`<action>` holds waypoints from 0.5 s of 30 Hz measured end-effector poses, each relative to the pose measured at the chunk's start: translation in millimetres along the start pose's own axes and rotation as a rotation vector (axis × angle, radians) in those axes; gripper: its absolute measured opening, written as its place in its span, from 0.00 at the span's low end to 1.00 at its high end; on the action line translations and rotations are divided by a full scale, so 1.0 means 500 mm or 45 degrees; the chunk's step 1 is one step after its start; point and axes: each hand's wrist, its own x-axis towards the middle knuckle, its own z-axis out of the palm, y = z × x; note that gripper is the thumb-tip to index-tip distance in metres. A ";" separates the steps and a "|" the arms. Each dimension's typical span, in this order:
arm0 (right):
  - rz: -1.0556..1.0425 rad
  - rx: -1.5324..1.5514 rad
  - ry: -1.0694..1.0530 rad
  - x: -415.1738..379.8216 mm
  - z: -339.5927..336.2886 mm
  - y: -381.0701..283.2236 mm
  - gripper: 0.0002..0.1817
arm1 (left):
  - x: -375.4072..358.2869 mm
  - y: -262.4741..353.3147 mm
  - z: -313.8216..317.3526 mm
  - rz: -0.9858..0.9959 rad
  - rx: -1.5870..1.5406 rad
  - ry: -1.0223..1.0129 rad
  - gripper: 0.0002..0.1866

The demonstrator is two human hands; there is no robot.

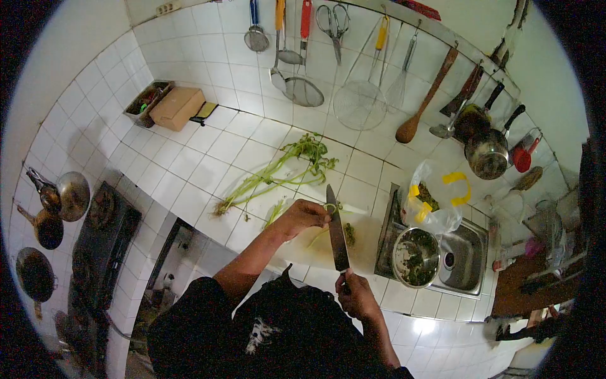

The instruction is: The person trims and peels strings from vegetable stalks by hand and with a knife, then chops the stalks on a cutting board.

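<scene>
My right hand (358, 297) is closed around the handle of a long kitchen knife (338, 237), its blade pointing away from me. Fingers pinched, my left hand (306, 216) holds a green stalk (331, 207) against the blade near the tip. Beneath them lies a pale cutting board (303, 252), with a small heap of cut greens (350, 234) right of the blade. Beyond my left hand, a bunch of leafy celery-like stalks (271, 177) rests on the white tiles, roots toward the left. Loose green pieces (276, 211) lie beside my left wrist.
To the right, a metal bowl (416, 256) with greens stands by the steel sink (470, 252). Behind it is a clear plastic bag (442, 215) with yellow handles. Strainers, scissors (332, 28) and a wooden spoon (410, 127) hang on the wall. A black stove (101, 252) is at left.
</scene>
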 end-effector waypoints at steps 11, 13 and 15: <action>0.016 0.094 -0.086 -0.015 -0.011 -0.030 0.29 | -0.016 0.029 0.002 -0.043 -0.096 0.028 0.07; 0.018 0.080 -0.083 -0.020 -0.010 -0.023 0.29 | -0.020 0.037 0.000 -0.036 -0.131 0.004 0.05; 0.010 0.044 -0.085 -0.017 -0.010 -0.011 0.29 | -0.023 0.037 -0.001 -0.047 -0.081 0.006 0.04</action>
